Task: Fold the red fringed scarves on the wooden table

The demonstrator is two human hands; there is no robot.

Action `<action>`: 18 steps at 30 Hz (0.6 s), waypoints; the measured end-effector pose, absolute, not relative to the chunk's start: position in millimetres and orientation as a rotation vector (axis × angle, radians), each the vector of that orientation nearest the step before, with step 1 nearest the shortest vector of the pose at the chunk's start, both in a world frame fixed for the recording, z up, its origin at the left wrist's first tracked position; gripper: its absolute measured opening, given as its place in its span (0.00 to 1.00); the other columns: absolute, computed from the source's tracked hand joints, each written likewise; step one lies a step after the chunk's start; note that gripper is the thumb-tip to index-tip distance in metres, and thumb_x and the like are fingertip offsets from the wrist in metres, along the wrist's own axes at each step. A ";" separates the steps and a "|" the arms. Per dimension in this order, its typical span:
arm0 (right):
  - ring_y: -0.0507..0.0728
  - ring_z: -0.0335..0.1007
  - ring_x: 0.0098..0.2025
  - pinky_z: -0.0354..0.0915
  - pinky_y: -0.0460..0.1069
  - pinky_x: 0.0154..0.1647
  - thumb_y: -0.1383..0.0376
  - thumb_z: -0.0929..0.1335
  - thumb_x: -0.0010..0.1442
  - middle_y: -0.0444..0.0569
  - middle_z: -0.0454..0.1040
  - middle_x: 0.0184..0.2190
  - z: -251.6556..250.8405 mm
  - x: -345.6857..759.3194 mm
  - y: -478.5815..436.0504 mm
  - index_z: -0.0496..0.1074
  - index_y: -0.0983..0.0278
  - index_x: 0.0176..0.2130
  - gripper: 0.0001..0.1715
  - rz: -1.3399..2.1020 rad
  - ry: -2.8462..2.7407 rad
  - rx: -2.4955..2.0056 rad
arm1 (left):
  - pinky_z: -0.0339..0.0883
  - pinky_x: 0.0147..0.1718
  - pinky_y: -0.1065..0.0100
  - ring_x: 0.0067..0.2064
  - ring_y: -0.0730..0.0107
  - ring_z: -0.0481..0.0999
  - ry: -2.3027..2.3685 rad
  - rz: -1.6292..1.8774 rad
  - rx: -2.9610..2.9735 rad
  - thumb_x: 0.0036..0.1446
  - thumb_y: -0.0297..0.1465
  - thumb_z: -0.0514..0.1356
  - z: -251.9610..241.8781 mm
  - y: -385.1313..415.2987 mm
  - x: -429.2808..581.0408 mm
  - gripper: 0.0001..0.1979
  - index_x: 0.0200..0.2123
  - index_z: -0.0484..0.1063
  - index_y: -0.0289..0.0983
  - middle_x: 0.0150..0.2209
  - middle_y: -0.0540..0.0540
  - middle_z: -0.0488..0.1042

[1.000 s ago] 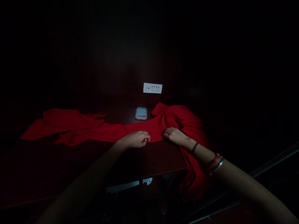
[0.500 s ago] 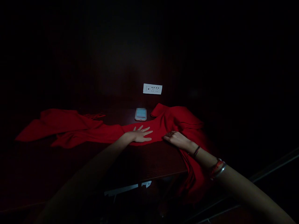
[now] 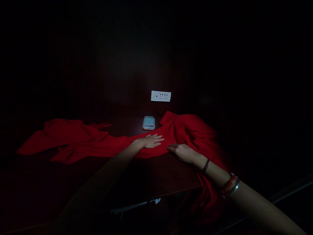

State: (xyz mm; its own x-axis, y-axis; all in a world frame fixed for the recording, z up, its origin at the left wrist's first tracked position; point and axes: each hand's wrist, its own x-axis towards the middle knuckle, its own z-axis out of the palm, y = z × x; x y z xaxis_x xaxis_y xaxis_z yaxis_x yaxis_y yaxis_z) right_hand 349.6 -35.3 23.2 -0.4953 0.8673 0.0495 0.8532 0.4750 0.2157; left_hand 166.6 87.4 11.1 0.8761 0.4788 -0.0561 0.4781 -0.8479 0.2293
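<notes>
**Uncurling left hand (image 3: 151,141) into flat palm on red scarf (image 3: 122,143)**

Went from bunched fingers at the near edge to fingers fanned out, now laid flat on the scarf's middle, drawn a bit closer together and pointing right. Holding nothing on that side; spread wide, just resting on cloth.

Also slid right hand (image 3: 184,153) slightly inward along the near edge, fingers straighter, pointing left. Seems to be touching the scarf there; can't say if pinching it, too dark and underside hidden. Brought fingertips of both hands nearly together.

Reads as a switch from gripping the edge to pressing the middle strip down. Looks only partly flat, judging by loose folds at both ends.

Lying lengthwise across dark tabletop (image 3: 168,176), the scarf: heaped at left, creased at right, spilling down past the near right corner. Left in place: phone (image 3: 149,122) just beyond the scarf's middle, screen blurred, and socket plate (image 3: 160,96) higher up behind. Wearing bracelets (image 3: 230,186) on right forearm.
</notes>
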 end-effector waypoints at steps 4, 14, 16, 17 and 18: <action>0.56 0.52 0.54 0.54 0.52 0.50 0.76 0.54 0.55 0.58 0.55 0.54 11.7 357.1 -40.1 0.52 0.63 0.56 0.29 0.240 2.703 1.449 | 0.35 0.52 0.49 0.59 0.53 0.33 0.869 -0.177 2.751 0.51 0.49 0.45 7.9 114.1 156.0 0.32 0.57 0.43 0.45 0.60 0.48 0.37; 0.57 0.55 0.53 0.56 0.52 0.50 0.77 0.55 0.54 0.57 0.57 0.53 19.6 352.8 -47.1 0.54 0.60 0.55 0.31 0.172 2.699 1.506 | 0.40 0.54 0.68 0.58 0.70 0.45 0.436 0.193 3.095 0.56 0.28 0.45 8.5 98.4 163.7 0.21 0.54 0.54 0.38 0.59 0.47 0.46; 0.57 0.58 0.51 0.57 0.51 0.49 0.77 0.55 0.53 0.57 0.58 0.52 22.6 350.8 -49.7 0.55 0.60 0.54 0.30 0.146 2.690 1.521 | 0.39 0.54 0.67 0.58 0.68 0.44 0.388 0.120 3.039 0.58 0.32 0.42 4.5 93.6 163.3 0.20 0.55 0.52 0.38 0.59 0.48 0.45; 0.57 0.59 0.50 0.58 0.51 0.48 0.77 0.55 0.53 0.57 0.58 0.52 24.2 350.1 -50.5 0.56 0.60 0.54 0.30 0.129 2.686 1.525 | 0.39 0.54 0.65 0.58 0.66 0.43 0.418 0.075 3.006 0.59 0.34 0.41 2.7 93.9 162.0 0.21 0.56 0.51 0.38 0.59 0.48 0.45; 0.57 0.60 0.49 0.59 0.51 0.47 0.77 0.55 0.52 0.56 0.58 0.52 25.9 349.6 -50.8 0.57 0.60 0.53 0.30 0.112 2.684 1.527 | 0.38 0.54 0.63 0.59 0.65 0.42 0.469 0.039 2.973 0.59 0.35 0.40 1.3 95.6 160.2 0.22 0.56 0.49 0.39 0.59 0.48 0.45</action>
